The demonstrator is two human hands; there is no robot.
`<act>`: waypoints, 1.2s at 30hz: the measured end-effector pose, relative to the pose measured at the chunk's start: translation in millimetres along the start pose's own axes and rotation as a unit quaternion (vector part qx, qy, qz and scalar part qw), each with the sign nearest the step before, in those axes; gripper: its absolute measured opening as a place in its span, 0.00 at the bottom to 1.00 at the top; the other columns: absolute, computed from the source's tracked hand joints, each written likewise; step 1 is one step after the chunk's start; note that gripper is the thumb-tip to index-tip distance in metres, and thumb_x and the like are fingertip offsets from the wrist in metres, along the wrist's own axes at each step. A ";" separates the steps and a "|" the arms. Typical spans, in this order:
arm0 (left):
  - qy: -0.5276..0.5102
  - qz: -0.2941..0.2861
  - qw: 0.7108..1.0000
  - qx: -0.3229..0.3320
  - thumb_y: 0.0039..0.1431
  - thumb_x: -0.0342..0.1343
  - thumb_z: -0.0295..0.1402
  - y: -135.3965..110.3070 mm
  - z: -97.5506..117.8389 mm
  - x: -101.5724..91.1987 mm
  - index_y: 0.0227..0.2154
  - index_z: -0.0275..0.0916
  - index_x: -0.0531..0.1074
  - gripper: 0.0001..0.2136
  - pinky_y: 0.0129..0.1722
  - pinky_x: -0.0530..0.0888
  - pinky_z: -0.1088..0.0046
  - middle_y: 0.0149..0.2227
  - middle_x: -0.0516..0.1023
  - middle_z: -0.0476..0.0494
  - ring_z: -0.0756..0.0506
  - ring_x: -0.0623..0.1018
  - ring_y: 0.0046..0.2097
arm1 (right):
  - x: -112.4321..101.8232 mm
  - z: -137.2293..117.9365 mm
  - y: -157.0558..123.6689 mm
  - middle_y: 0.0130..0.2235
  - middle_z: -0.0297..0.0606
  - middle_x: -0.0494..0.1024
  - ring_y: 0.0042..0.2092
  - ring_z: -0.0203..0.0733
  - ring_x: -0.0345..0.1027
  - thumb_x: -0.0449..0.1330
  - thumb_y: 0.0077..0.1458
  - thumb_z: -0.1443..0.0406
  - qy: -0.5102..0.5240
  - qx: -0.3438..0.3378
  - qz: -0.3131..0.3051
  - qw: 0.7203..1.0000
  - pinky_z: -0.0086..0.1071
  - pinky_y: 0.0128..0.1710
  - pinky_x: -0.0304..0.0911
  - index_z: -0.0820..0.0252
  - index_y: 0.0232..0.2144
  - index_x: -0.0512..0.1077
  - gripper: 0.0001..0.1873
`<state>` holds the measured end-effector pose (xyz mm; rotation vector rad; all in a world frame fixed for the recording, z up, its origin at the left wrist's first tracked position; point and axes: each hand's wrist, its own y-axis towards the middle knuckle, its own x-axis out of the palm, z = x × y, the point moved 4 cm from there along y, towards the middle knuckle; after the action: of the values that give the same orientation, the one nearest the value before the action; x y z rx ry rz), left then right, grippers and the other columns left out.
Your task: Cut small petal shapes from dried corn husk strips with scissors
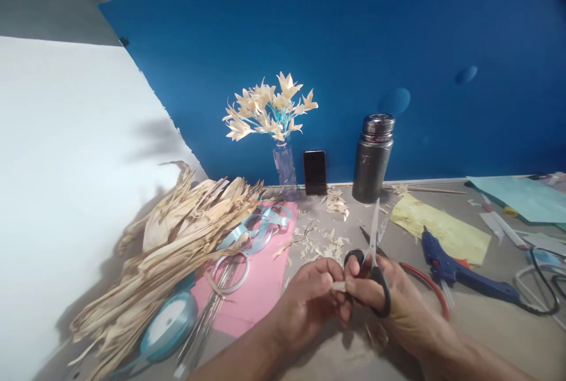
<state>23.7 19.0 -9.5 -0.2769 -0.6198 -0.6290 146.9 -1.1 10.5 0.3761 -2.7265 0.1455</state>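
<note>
At the front centre my two hands meet over a small pale strip of dried husk (339, 286). My left hand (312, 292) pinches its left end between thumb and fingers. With my right hand (380, 289) I hold the black-handled scissors (374, 233), blades pointing up and slightly parted, while the thumb and finger of that hand also press on the strip's right end. Some fingers of both hands are hidden behind the scissor handles and each other. Below the right hand lies a loose piece of husk (375, 337) on the table.
Dried corn husks (177, 245) and a blue ribbon roll (170, 325) lie left, beside wires (210, 310) on pink paper (265, 292). Behind stand a flower vase (285, 166), a phone (315, 173) and a dark flask (374, 160). Rightward lie red-handled pliers (427, 281) and a blue glue gun (464, 275).
</note>
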 end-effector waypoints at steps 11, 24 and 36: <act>-0.039 -0.050 0.998 -0.020 0.52 0.67 0.45 0.1 -1.8 0.5 0.27 0.36 0.69 0.18 0.26 0.70 0.74 0.24 0.73 0.46 0.49 0.73 0.25 | 2.5 1.3 0.5 0.24 0.37 0.80 0.26 0.41 0.73 0.67 0.53 0.60 0.061 0.002 -0.033 0.998 0.31 0.29 0.65 0.59 0.30 0.67 0.12; -0.013 -0.047 0.999 -0.003 0.51 0.68 0.44 0.2 -1.1 2.2 0.25 0.36 0.68 0.18 0.27 0.68 0.75 0.22 0.72 0.48 0.51 0.71 0.24 | 2.2 0.5 0.7 0.22 0.36 0.79 0.24 0.40 0.71 0.68 0.53 0.58 0.014 -0.004 -0.013 1.000 0.30 0.28 0.64 0.58 0.30 0.67 0.14; 0.106 0.078 0.991 0.013 0.43 0.72 0.44 3.7 11.5 -12.1 0.24 0.34 0.72 0.19 0.26 0.63 0.76 0.21 0.73 0.48 0.52 0.70 0.22 | -11.9 -9.5 3.6 0.23 0.28 0.68 0.25 0.34 0.60 0.69 0.45 0.57 -0.007 -0.031 0.077 0.997 0.26 0.26 0.57 0.58 0.30 0.69 0.15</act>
<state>13.1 32.3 -8.1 -0.2284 -0.3983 -0.4924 159.9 6.6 14.5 0.1489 -2.7645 0.1003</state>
